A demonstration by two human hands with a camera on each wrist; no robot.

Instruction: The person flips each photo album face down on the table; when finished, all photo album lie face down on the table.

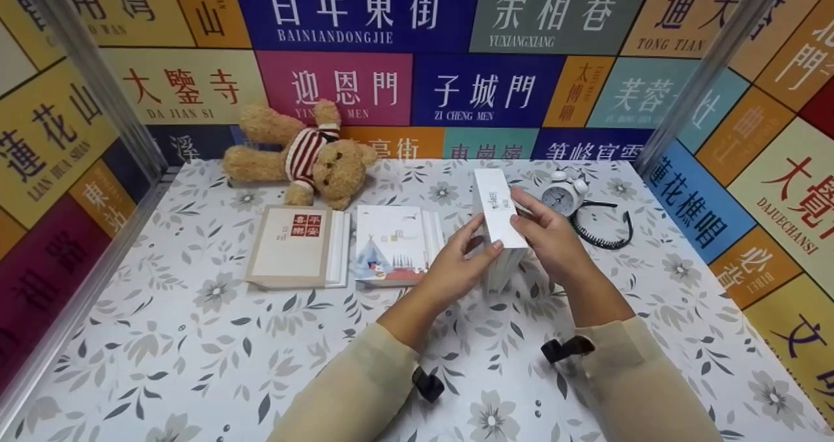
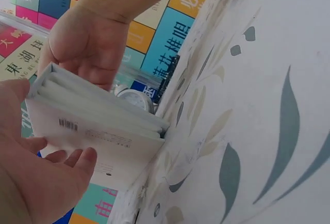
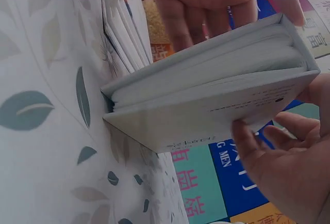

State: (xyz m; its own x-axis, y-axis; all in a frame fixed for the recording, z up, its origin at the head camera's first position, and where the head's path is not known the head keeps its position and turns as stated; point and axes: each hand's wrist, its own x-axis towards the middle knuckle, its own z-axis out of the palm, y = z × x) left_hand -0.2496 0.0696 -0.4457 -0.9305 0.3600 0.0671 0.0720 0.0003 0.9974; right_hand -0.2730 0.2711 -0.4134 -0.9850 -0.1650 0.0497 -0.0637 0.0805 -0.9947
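Note:
A thick white photo album (image 1: 500, 207) stands on end with its spine facing up and its page edges toward me. My left hand (image 1: 456, 259) grips it from the left, thumb on the spine and fingers along the cover. From the other side my right hand (image 1: 554, 240) holds it, fingertips near the spine's far part. In the left wrist view, a barcode shows on the album's back cover (image 2: 103, 146). The right wrist view shows the opposite cover (image 3: 206, 115) with small print, the lower edge close to the table.
Two more albums lie to the left, a beige one (image 1: 287, 253) and one with a tent picture (image 1: 391, 246). Behind them a teddy bear (image 1: 319, 158) lies on its side. At right are a white alarm clock (image 1: 560, 194) and a black headband (image 1: 603, 240). Printed walls border the floral table (image 1: 215, 351).

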